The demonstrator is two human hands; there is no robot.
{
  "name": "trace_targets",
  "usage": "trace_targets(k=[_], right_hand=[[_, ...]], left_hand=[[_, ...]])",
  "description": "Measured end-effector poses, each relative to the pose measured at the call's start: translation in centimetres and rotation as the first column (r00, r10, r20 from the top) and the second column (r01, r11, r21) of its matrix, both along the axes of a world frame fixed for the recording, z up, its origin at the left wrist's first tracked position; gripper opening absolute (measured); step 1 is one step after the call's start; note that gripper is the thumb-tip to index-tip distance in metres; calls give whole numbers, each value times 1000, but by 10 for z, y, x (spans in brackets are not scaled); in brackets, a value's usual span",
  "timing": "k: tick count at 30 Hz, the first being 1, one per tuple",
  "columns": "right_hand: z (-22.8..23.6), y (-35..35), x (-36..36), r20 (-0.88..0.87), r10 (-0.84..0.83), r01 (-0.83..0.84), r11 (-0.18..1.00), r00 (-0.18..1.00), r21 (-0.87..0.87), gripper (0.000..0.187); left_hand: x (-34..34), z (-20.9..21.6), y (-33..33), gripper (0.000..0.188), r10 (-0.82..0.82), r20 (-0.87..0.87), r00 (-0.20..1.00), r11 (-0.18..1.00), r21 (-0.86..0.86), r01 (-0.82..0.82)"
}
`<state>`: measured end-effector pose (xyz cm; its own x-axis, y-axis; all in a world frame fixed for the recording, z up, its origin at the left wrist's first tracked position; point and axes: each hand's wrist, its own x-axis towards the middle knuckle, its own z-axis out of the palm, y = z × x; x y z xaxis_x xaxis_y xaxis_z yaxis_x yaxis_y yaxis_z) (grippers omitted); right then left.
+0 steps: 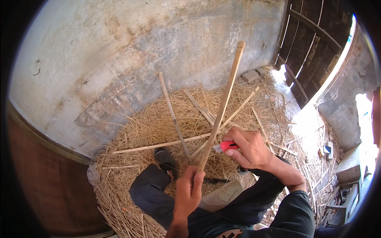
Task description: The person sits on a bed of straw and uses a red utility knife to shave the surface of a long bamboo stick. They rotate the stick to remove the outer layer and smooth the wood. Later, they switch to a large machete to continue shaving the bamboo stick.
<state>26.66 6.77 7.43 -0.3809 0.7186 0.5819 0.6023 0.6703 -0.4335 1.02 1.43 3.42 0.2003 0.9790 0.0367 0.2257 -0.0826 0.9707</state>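
Note:
My left hand [188, 192] is closed around the lower end of a long bamboo strip [225, 99], which slants up and away to the right. In my right hand [251, 148] is a red utility knife [229, 145], fingers wrapped round its handle. Its short pale blade points left, close to the strip's edge; whether it touches I cannot tell. Beyond my hands, more split strips lie across the straw, among them a long strip [171, 111] leaning toward the wall and another strip [158, 146] lying crosswise.
Straw and shavings [135, 127] cover the floor around my bent legs and dark shoe [164, 158]. A stained wall [119, 55] rises ahead. At the right are a dark plank door [309, 43], a small device [328, 149] and a wooden frame [345, 202]. A brick [250, 76] lies by the wall.

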Motion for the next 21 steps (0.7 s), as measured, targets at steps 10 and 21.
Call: trace_targets(k=[10,21], right_hand=[[3,-9,-10,41,-68,60,982,997,181,34],[7,-14,-10,40,-128,119,978,991,173,34]], left_hand=[[18,8,-3,28,1,-29,1000,999,42,0],[25,12,-7,30,76,-135,988,989,137,-57]])
